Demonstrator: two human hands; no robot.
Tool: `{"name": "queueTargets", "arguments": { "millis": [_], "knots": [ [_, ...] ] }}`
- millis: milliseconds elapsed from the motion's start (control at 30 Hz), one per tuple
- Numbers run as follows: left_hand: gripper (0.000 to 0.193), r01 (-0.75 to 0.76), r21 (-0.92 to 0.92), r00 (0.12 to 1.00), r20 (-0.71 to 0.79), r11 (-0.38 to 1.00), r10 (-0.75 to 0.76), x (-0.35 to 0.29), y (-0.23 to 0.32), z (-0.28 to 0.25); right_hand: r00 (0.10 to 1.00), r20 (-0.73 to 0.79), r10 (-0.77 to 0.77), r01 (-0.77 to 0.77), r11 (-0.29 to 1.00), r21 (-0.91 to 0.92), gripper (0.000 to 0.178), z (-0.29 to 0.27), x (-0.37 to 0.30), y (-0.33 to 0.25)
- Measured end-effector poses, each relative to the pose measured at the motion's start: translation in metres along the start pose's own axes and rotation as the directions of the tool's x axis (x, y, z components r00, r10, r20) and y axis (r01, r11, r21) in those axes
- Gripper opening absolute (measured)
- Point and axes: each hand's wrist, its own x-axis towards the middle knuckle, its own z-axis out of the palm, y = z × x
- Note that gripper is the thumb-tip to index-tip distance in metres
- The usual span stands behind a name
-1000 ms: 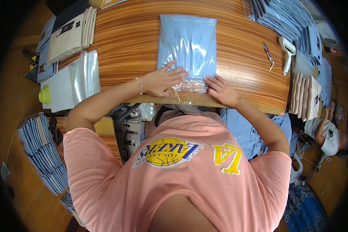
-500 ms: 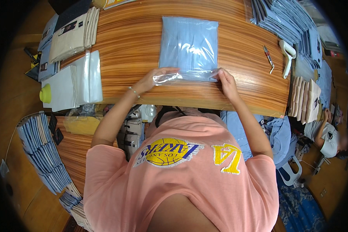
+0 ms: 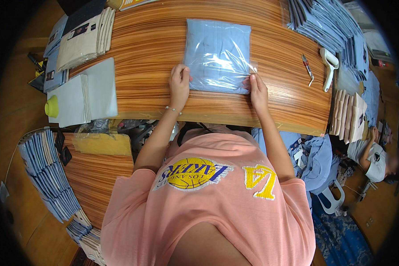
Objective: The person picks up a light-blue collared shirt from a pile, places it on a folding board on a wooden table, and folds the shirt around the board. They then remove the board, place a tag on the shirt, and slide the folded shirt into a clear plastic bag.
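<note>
A light blue folded garment in a clear plastic bag (image 3: 217, 55) lies flat on the wooden table in front of me. My left hand (image 3: 179, 86) grips the bag's left edge near its lower corner, with the thumb on top and the fingertips partly hidden. At the lower right corner, my right hand (image 3: 258, 91) pinches the plastic between thumb and fingers. Glare streaks cross the film, and the bag's near edge now lies close against the garment.
Bagged beige garments (image 3: 85, 37) and white sheets (image 3: 71, 102) with a green cup-like object (image 3: 51, 106) sit left. Red-handled snips (image 3: 306, 64), a white lint roller (image 3: 329, 66) and a blue garment stack (image 3: 326, 24) are right. Another person (image 3: 377, 162) is far right.
My left hand has moved from the bag's loose near flap up to its left edge. The flap no longer sticks out at the lower left. My right hand stays at the right corner.
</note>
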Motion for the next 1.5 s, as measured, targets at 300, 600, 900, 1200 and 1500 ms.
{"name": "queueTargets", "arguments": {
  "millis": [300,600,900,1200,1500],
  "knots": [
    [0.011,0.024,0.097,0.999,-0.026,0.995,-0.022,0.006,0.005,0.001,0.998,-0.062,-0.014,-0.001,0.973,-0.233,0.03,0.003,0.004,-0.006],
    [0.01,0.021,0.135,1.0,-0.016,0.991,-0.019,0.007,0.01,0.003,0.996,-0.068,-0.055,0.04,0.979,-0.198,0.029,0.003,0.007,-0.003],
    [0.013,0.055,0.12,0.998,-0.01,0.991,-0.054,0.015,-0.005,0.003,0.992,-0.116,0.045,-0.069,0.975,-0.209,0.025,0.001,0.029,0.011],
    [0.023,0.113,0.246,0.99,0.049,0.963,-0.129,0.027,0.017,-0.001,0.99,-0.123,0.066,-0.107,0.925,-0.363,0.021,0.004,0.037,0.004],
    [0.011,0.109,0.088,0.994,0.022,0.99,-0.111,0.02,0.011,0.001,0.972,-0.234,-0.014,-0.086,0.908,-0.409,0.022,0.008,0.034,0.011]
  ]
}}
